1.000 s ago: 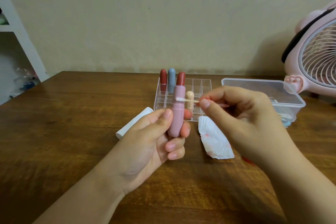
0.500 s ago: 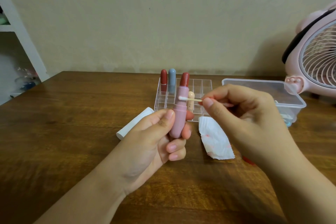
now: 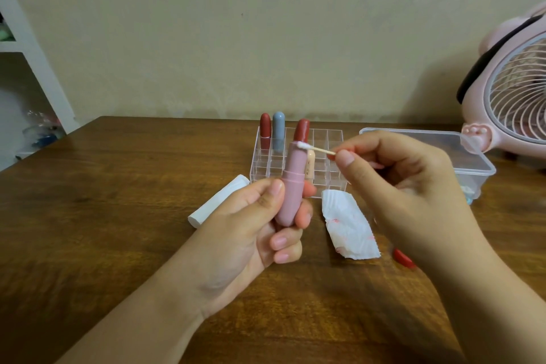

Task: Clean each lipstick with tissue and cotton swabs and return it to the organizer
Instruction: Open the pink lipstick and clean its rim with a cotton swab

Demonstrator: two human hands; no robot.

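My left hand (image 3: 254, 233) grips an uncapped pink lipstick (image 3: 291, 186) upright, its dark red bullet sticking out at the top. My right hand (image 3: 399, 186) pinches a cotton swab (image 3: 314, 148), whose white tip touches the rim of the pink tube just below the bullet. Behind them stands the clear organizer (image 3: 322, 177), holding a red lipstick (image 3: 265, 130), a blue-grey one (image 3: 278, 130) and a peach one (image 3: 310, 167). A tissue (image 3: 348, 224) with red stains lies on the table between my hands.
A white tissue pack (image 3: 217, 204) lies left of my left hand. A clear lidded box (image 3: 472, 156) sits at the right, a pink fan (image 3: 514, 97) behind it. A small red cap (image 3: 403, 258) lies under my right wrist. White shelving (image 3: 35, 68) stands at the far left.
The swab tip has shifted slightly along the rim of the pink tube, and the lipstick has tilted a little to the right. Both hands keep their hold.
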